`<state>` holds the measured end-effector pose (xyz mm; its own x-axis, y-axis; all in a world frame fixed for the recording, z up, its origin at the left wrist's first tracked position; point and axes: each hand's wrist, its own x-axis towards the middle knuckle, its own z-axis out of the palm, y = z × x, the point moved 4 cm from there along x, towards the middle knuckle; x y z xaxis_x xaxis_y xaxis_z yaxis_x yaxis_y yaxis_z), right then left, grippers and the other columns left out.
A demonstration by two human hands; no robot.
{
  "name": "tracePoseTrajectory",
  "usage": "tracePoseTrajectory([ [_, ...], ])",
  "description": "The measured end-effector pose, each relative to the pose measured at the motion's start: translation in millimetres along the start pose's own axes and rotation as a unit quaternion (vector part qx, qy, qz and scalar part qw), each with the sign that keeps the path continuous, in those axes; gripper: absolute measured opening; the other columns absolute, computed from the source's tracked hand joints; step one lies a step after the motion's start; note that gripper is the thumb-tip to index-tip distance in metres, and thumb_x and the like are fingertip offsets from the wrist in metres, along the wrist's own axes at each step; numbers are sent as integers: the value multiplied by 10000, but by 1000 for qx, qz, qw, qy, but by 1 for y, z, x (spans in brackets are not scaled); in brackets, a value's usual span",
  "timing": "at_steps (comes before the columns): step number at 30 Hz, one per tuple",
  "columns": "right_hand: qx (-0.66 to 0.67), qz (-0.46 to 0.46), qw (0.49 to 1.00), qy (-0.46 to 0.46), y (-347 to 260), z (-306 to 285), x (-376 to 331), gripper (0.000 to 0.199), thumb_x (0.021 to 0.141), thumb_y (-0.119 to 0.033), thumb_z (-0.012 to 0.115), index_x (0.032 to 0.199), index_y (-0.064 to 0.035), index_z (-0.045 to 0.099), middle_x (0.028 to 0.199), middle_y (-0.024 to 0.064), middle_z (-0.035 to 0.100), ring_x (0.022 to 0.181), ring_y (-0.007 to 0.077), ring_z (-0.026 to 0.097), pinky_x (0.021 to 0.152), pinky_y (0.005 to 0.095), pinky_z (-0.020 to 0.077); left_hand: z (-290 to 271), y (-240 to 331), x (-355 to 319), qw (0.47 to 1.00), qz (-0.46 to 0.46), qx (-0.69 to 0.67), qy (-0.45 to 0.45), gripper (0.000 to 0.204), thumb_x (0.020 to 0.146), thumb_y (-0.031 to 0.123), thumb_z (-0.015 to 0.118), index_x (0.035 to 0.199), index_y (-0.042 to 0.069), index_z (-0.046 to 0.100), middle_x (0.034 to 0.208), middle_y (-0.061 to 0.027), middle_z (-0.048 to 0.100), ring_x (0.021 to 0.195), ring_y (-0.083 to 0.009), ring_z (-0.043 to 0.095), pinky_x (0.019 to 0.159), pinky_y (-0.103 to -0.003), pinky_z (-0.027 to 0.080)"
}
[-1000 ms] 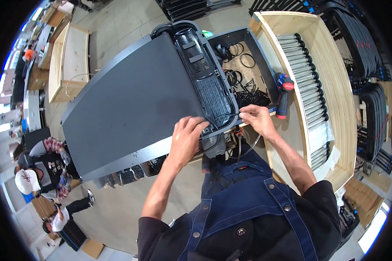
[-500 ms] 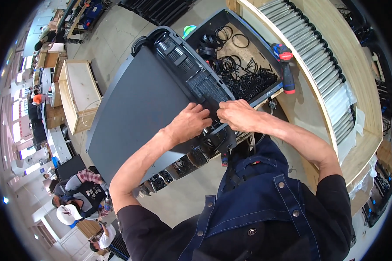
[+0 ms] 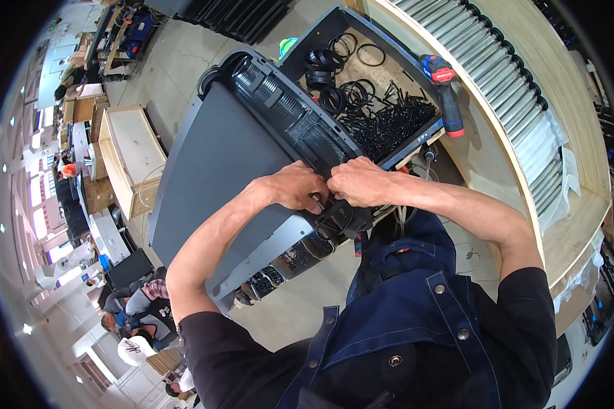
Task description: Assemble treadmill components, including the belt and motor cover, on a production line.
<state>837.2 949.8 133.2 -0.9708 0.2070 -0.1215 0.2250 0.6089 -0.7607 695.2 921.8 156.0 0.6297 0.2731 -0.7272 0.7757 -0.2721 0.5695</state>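
Note:
My left hand point(image 3: 299, 187) and my right hand point(image 3: 359, 182) meet, fingers curled, at the near end of a long dark plastic housing point(image 3: 295, 112). Beneath and between them sits a black part point(image 3: 344, 217). A small metallic piece point(image 3: 316, 197) shows by the left fingertips; whether it is gripped is unclear. The right fingers are pinched near the same spot, and what they hold is hidden. Along the left of the housing runs a broad dark grey flat panel point(image 3: 225, 153).
Right of the housing stands a grey bin point(image 3: 404, 65) with black rings and many black screws. A red-and-blue cordless driver point(image 3: 446, 95) rests by its edge. Metal rollers point(image 3: 481, 61) fill a wooden crate point(image 3: 573, 123) on the right. Several people work at lower left.
My left hand has shifted slightly right, and my right hand slightly left, bringing them together. The view has tilted a little, moving the surroundings.

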Motion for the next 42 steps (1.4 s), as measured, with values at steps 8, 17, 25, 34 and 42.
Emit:
tracePoseTrajectory([
  [8,62,27,997,22,0,-2,3,83,756,-73,693,758,6,721,719,211,683,747,412,689,638,513,525,-4,8,3,999,-44,17,-8,238,821,284,750,1005,136,726,973,-55,687,1087,-249,584,982,-414,340],
  [17,-88,-22,983,159,-31,11,-31,135,804,-77,619,839,35,686,855,195,645,728,327,703,599,420,578,-6,2,11,999,-27,39,16,230,825,328,735,948,134,718,988,-60,685,1067,-272,589,943,-423,372],
  [25,17,302,757,579,113,-68,-135,364,831,-160,736,1158,-35,634,1066,164,643,1008,348,615,889,448,496,5,6,-4,996,-78,23,25,232,835,347,718,983,171,751,992,-19,704,1049,-226,595,939,-396,364],
  [34,-58,355,771,525,219,-84,-167,467,787,-247,748,1174,-12,634,1074,211,701,1053,380,664,923,435,499,-6,1,12,998,-55,18,8,234,841,322,699,999,162,763,961,-34,702,1042,-235,585,968,-394,347],
  [42,481,297,736,373,92,-52,-227,597,718,-83,873,1260,-69,623,1033,39,714,943,138,674,897,323,539,5,0,2,997,-81,7,4,205,840,286,688,978,161,773,934,-29,706,1011,-231,587,959,-386,349],
])
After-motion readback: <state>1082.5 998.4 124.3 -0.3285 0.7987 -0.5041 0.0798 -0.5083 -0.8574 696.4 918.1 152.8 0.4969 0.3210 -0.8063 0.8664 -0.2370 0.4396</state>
